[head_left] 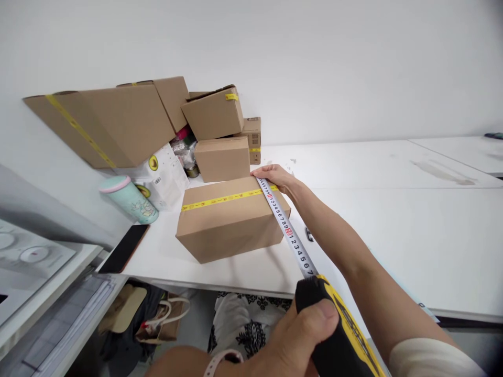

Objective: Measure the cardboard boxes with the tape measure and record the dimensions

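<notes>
Gripping a tape measure [346,335] in the left hand [296,335], holding its blade [287,230] by the end with the right hand [277,176] at the far edge of a cardboard box [228,222] on the counter [393,230]; risking snap-back from a loosened fingertip hold.

A white surface [412,235] is carrying a yellow-taped cardboard box [226,222] near its front edge, with a mint tumbler [131,200], a black phone [124,250] and an avocado-printed white carton [170,175] sitting alongside.
</notes>
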`<state>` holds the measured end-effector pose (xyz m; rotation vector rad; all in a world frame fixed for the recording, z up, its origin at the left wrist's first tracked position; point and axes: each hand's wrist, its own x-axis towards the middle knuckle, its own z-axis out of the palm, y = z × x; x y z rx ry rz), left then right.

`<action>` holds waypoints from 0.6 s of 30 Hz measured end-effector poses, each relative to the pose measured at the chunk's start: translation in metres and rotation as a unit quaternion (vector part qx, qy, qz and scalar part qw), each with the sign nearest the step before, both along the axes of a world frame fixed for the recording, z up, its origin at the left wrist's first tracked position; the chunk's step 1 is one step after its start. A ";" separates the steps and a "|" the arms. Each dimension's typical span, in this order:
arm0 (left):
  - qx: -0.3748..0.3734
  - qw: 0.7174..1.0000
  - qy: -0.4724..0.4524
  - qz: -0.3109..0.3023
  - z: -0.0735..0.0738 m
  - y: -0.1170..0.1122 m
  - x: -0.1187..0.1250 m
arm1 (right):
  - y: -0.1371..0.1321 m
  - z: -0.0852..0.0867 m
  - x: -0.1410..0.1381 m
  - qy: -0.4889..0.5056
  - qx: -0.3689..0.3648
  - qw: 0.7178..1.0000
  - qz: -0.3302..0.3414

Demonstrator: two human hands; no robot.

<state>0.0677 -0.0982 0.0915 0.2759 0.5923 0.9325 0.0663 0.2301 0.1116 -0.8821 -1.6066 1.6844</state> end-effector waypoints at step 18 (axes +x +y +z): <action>0.001 1.000 0.021 0.004 -0.001 -0.001 -0.003 | -0.006 -0.001 0.002 -0.006 0.022 1.000 -0.010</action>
